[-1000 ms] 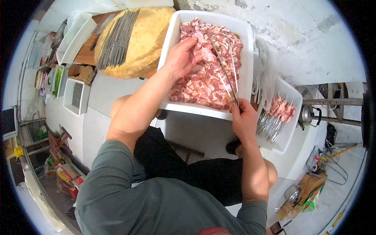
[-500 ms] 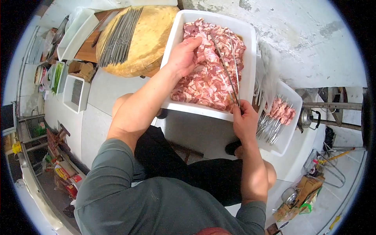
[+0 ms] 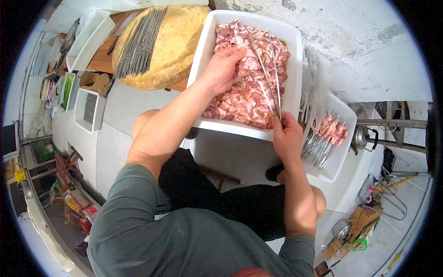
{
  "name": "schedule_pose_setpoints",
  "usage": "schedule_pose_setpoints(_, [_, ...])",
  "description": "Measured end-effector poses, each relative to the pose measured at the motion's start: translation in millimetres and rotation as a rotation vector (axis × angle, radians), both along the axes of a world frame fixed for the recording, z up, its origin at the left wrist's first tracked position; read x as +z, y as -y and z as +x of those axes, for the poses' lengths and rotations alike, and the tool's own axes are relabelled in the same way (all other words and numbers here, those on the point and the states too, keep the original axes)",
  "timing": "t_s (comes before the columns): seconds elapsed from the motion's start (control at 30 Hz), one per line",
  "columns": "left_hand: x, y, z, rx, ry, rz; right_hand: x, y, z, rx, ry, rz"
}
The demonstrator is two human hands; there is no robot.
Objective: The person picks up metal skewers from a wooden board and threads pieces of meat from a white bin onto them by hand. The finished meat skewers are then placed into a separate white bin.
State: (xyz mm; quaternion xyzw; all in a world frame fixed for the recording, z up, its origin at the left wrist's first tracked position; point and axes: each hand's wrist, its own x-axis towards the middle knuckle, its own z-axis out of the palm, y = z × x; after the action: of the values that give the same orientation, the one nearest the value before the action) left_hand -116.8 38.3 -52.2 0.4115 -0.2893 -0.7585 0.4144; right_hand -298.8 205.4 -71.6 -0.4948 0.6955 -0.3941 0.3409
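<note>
- Nearest the camera, below the white tub (image 3: 201,46), the person's grey sleeves and dark trousers fill the bottom of the view; bare pale floor lies between the knees and the tub's near rim.
- The right hand (image 3: 286,138) sits just outside the tub's near right corner, fingers closed round the lower ends of a few thin metal skewers (image 3: 267,76) that slant up across the meat.
- Right of the tub, almost touching its wall, a smaller white tray (image 3: 344,152) holds loaded skewers with pink meat at their far ends; little open room between the two.
- Inside the tub, chopped raw meat (image 3: 240,99), pink, wet and lumpy, covers nearly the whole bottom.
- The left hand (image 3: 222,69) lies on the meat near the tub's left wall, fingers curled down into the pieces; whether it pinches one I cannot tell.
- Against half a second ago, the left hand has moved slightly farther into the tub, and the right hand has risen closer to the rim; the skewers keep their slant.
- Left of the tub, touching its far corner, a round yellow-brown wooden block (image 3: 175,41) carries a bundle of bare grey skewers (image 3: 138,44).
- Beyond the tub's far rim, rough grey-white concrete spreads open.
</note>
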Motion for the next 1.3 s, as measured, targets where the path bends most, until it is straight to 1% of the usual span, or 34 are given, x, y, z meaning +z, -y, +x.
schedule_pose_setpoints(0.07, [-12.9,4.8,1.2,-0.013,0.008,-0.009,-4.0,0.4,0.2,-0.01,0.035,0.001])
schedule_pose_setpoints(0.27, [-11.3,2.3,-0.6,0.002,-0.018,-0.017,-7.9,1.9,0.0,-0.008,0.051,0.047])
schedule_pose_setpoints(0.37, [-8.3,0.0,-0.2,-0.042,0.045,-0.046,-3.3,2.3,1.1,0.0,0.044,0.066])
schedule_pose_setpoints(0.47, [-13.3,0.2,-1.4,-0.039,-0.012,-0.038,-1.3,3.9,1.5,-0.01,0.057,0.064])
schedule_pose_setpoints(0.67, [-15.4,4.2,2.5,-0.113,-0.162,-0.046,-5.0,5.9,-3.6,-0.04,0.124,0.097])
schedule_pose_setpoints(0.77, [-23.5,4.1,2.2,-0.169,0.03,-0.066,-11.0,4.0,-6.8,-0.045,0.154,0.086])
schedule_pose_setpoints(0.83, [-18.6,2.2,7.0,-0.15,0.36,-0.186,-10.0,2.4,-12.6,-0.072,0.196,0.091])
schedule_pose_setpoints(0.87, [-16.5,1.7,5.5,-0.161,0.505,-0.254,-4.0,0.0,-17.8,-0.078,0.166,0.074])
schedule_pose_setpoints(0.93, [-15.6,5.0,10.6,-0.419,0.842,-0.637,10.8,-6.9,-29.1,-0.103,0.091,0.058])
schedule_pose_setpoints(1.0, [-14.6,-3.8,10.6,-0.611,1.079,-0.773,9.4,-16.8,-48.4,-0.226,0.125,-0.002])
schedule_pose_setpoints(1.07, [-22.9,-8.9,13.1,-0.862,1.267,-0.845,-1.6,-27.4,-71.0,-0.352,0.138,-0.053])
schedule_pose_setpoints(1.13, [-39.9,-15.7,16.6,-0.894,1.365,-0.952,-16.6,-40.0,-103.2,-0.49,0.127,-0.094])
schedule_pose_setpoints(1.17, [-46.8,-17.4,18.4,-0.911,1.419,-1.003,-19.7,-45.4,-118.5,-0.546,0.049,-0.098])
schedule_pose_setpoints(1.27, [-50.7,-18.2,18.8,-0.999,1.492,-1.011,-51.5,-71.2,-174.9,-0.699,-0.148,0.061])
schedule_pose_setpoints(1.3, [-49.7,-19.0,17.2,-1.009,1.522,-0.957,-64.9,-80.5,-188.6,-0.721,-0.178,0.11])
